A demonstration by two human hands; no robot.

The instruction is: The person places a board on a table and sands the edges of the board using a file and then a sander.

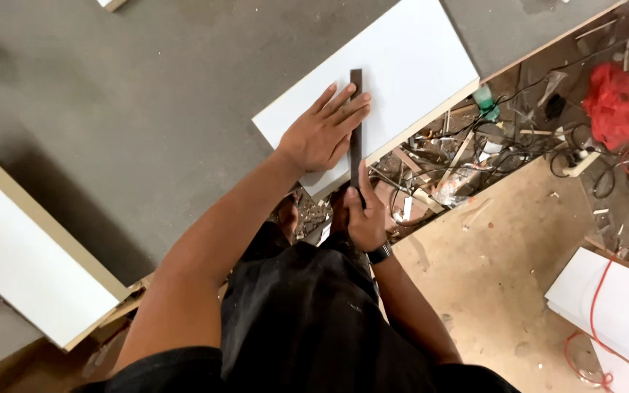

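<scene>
Two hands are set on one job. The left hand (322, 135) is spread flat, fingers wide, pinning a dark straightedge (356, 124) against the white laminated board (394, 65). The right hand (365, 215) is closed around the straightedge's near end, apparently to steady it.

Bare-armed person wears black shorts, a black top, and a dark wristwatch (379, 253).
</scene>
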